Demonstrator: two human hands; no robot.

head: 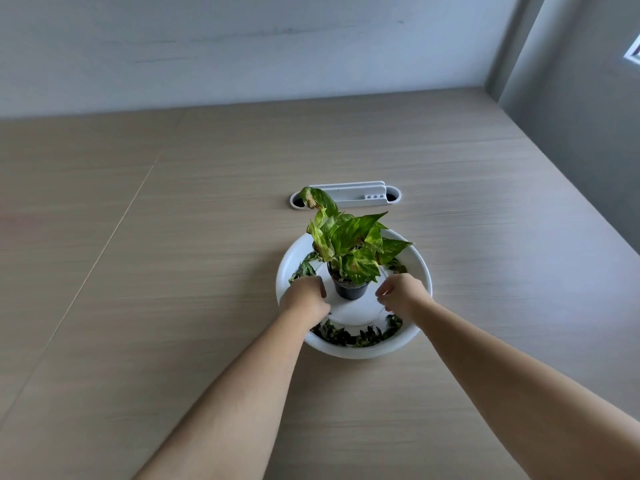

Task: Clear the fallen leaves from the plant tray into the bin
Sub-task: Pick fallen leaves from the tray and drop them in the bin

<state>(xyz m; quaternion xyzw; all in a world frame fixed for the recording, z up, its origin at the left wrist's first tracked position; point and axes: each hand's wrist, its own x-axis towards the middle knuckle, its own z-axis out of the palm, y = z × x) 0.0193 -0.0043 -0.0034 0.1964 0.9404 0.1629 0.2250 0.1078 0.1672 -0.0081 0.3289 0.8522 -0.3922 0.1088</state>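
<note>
As both arms reach out, left hand [304, 297] curled, right hand [401, 295] seemingly pinching

Bare table [173, 271] all around tray [420, 268]; pot [349, 289] and foliage [349, 237] blocking its centre.

No legible txt, labels or nos. anywhere in view.

you see a pale wood-grain desk [173, 237] running to a grey wall [242, 46] at its far edge. a white cable grommet [346, 197] is set in the desk toward that far edge, near its middle.
</note>
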